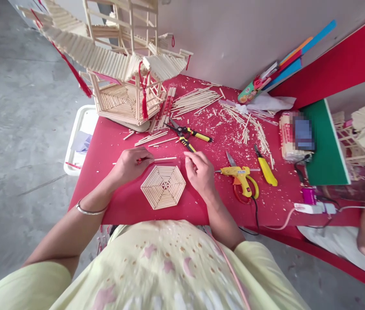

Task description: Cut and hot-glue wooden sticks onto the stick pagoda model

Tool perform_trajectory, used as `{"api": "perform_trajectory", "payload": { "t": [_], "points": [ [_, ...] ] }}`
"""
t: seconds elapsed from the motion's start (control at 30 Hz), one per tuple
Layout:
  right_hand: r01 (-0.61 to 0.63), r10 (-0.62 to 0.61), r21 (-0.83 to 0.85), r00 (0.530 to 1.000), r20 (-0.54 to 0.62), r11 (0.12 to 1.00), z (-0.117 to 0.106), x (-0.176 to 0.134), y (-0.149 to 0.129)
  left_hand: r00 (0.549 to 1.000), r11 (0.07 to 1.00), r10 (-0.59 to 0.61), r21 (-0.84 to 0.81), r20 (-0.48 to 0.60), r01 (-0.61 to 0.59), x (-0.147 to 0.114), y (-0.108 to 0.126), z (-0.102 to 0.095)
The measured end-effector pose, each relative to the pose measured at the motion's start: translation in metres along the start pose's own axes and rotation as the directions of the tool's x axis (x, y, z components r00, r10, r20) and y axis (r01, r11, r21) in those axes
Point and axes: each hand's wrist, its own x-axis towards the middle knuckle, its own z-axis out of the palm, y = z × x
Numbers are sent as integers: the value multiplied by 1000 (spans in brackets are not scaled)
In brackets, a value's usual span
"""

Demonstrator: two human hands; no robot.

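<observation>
Just beyond the 6-sided panel (163, 191), the left hand (134, 163) appears to pinch a thin stick (165, 159), perhaps to leave its end accessible. Right of the panel, the right hand (201, 174) curls narrow, contents unclear; farther right lies a glue gun (242, 175), presumably for easy reach.

A strip of red bench (195, 212) is free between the hexagonal stick panel (163, 188) and the near edge. Ahead of the left hand (132, 163), loose sticks (152, 137) lie flat, and behind them the stick pagoda model (118, 98) stands tall — its roof juts outward, red tassels (144, 105) hanging below. The yellow-handled cutters (200, 134) lie spread just beyond the right hand (199, 172). To that hand's right, the glue gun (240, 175) blocks a sideways sweep — its black cable (256, 211) runs to the near edge — with the utility knife (267, 171) past it.
</observation>
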Motion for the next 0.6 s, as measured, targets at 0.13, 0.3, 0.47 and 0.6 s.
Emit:
{"api": "perform_trajectory", "payload": {
  "t": [0.13, 0.3, 0.47, 0.6],
  "points": [
    [1, 41, -366, 994, 106, 931, -15, 42, 10, 987, 976, -145, -173, -64, 132, 3, 7, -1],
    [1, 228, -590, 922, 313, 807, -19, 93, 19, 938, 762, -345, -593, -34, 259, 8, 20, 6],
    [68, 174, -665, 941, 292, 744, -29, 97, 15, 916, 601, -402, -754, 2, 266, 12, 36, 6],
    [-22, 183, -580, 958, 220, 814, -54, 78, 16, 891, 499, -455, -826, 8, 262, 13, 46, 2]
  ]
}}
